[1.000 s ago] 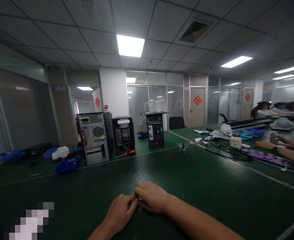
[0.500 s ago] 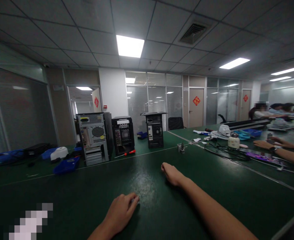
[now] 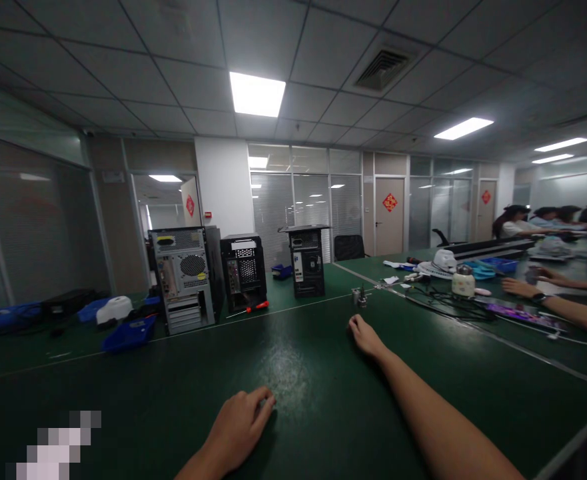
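Note:
My left hand (image 3: 240,423) rests low over the green table, its fingers curled in and the thumb pressed near the index finger. Whatever may be between those fingertips is too small or hidden to make out. Farther out, my right hand (image 3: 367,337) is closed in a loose fist, fingers turned away from view. Just beyond its knuckles stand small shiny metal parts (image 3: 359,297), apart from the hand. The green tabletop (image 3: 303,427) lies beneath both arms.
Computer cases stand at the back: a grey one (image 3: 186,283), a black one (image 3: 244,273) and another black one (image 3: 307,263). A red-handled screwdriver (image 3: 257,307) lies before them. Left is a blue tray (image 3: 129,333); right, cables (image 3: 438,303), a cream jar (image 3: 463,283) and another person's hands (image 3: 520,288).
My right hand has moved away and to the right, closer to the small metal parts. My left hand has hardly moved. The view has shifted slightly.

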Tool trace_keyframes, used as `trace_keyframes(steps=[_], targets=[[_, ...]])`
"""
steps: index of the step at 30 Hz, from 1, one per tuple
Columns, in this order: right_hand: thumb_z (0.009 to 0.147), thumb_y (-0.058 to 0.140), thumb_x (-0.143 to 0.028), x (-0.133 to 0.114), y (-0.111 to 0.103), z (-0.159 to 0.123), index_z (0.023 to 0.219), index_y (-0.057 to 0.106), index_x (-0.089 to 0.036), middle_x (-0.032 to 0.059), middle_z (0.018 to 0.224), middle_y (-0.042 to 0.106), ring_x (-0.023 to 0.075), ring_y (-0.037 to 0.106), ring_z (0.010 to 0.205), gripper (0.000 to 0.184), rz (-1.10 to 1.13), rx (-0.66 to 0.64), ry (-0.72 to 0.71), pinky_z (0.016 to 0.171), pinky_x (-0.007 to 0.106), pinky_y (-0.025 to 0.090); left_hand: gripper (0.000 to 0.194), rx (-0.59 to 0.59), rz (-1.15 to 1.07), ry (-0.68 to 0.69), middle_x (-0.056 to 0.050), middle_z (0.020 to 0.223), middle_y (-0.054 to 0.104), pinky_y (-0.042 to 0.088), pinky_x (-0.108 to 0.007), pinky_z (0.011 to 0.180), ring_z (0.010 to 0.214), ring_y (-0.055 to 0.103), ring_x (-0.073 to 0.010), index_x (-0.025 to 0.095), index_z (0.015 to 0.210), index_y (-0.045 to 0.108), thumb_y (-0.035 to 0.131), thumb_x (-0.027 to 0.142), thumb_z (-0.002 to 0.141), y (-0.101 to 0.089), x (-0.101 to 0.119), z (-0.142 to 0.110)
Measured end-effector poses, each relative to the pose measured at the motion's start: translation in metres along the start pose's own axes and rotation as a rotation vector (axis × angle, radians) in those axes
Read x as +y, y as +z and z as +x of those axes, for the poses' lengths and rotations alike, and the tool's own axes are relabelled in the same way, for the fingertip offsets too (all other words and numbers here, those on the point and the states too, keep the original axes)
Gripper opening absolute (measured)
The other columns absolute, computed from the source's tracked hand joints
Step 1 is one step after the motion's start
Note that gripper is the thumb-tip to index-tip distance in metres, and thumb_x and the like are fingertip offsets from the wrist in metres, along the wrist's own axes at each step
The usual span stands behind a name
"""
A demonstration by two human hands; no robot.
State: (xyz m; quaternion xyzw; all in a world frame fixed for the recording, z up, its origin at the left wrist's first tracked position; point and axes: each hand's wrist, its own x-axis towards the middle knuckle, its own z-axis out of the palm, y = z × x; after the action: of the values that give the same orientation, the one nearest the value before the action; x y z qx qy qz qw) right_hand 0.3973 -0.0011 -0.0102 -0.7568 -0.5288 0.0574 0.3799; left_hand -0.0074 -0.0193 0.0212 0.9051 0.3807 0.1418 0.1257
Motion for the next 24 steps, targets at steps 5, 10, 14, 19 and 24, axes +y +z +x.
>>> trace_keyframes(steps=[5, 10, 14, 19, 24], targets=[[0.099, 0.025, -0.041, 0.0, -0.019, 0.009, 0.096, 0.062, -0.02, 0.0092, 0.098, 0.071, 0.0219, 0.064, 0.09, 0.042, 0.071, 0.225, -0.017, 0.08, 0.031, 0.043, 0.039, -0.016, -0.001, -0.004, -0.002, 0.092, 0.072, 0.039, -0.027, 0.075, 0.086, 0.065, -0.0195, 0.025, 0.102, 0.066, 0.032, 0.044, 0.102, -0.002, 0.002, -0.001], [0.088, 0.05, -0.05, 0.016, -0.04, 0.013, 0.093, 0.07, -0.019, 0.0094, 0.096, 0.074, 0.0248, 0.067, 0.089, 0.037, 0.157, 0.372, -0.055, 0.081, 0.034, 0.047, 0.04, -0.004, 0.015, 0.004, -0.003, 0.091, 0.071, 0.039, -0.027, 0.074, 0.086, 0.064, -0.0201, 0.025, 0.102, 0.066, 0.031, 0.044, 0.102, -0.001, 0.0, 0.0], [0.081, 0.063, -0.041, 0.025, -0.04, 0.013, 0.104, 0.073, -0.02, 0.0086, 0.103, 0.075, 0.0241, 0.069, 0.094, 0.032, 0.185, 0.316, -0.041, 0.087, 0.035, 0.05, 0.039, -0.001, 0.009, 0.009, -0.003, 0.091, 0.071, 0.038, -0.027, 0.074, 0.086, 0.064, -0.02, 0.025, 0.101, 0.066, 0.032, 0.044, 0.102, 0.001, -0.002, 0.0], [0.083, 0.064, -0.032, 0.02, -0.033, 0.009, 0.104, 0.075, -0.019, 0.0088, 0.104, 0.076, 0.0236, 0.07, 0.097, 0.027, 0.14, 0.202, -0.051, 0.092, 0.035, 0.05, 0.038, 0.013, 0.007, 0.01, -0.003, 0.09, 0.071, 0.037, -0.027, 0.073, 0.086, 0.064, -0.0204, 0.025, 0.1, 0.066, 0.033, 0.044, 0.102, 0.003, -0.003, 0.0], [0.085, 0.059, -0.024, 0.015, -0.03, 0.006, 0.107, 0.076, -0.018, 0.009, 0.109, 0.076, 0.023, 0.07, 0.102, 0.028, 0.086, 0.075, -0.094, 0.094, 0.034, 0.05, 0.039, 0.014, -0.01, 0.023, -0.001, 0.086, 0.071, 0.037, -0.027, 0.072, 0.082, 0.064, -0.0196, 0.025, 0.099, 0.065, 0.033, 0.045, 0.102, 0.005, -0.005, 0.002]])
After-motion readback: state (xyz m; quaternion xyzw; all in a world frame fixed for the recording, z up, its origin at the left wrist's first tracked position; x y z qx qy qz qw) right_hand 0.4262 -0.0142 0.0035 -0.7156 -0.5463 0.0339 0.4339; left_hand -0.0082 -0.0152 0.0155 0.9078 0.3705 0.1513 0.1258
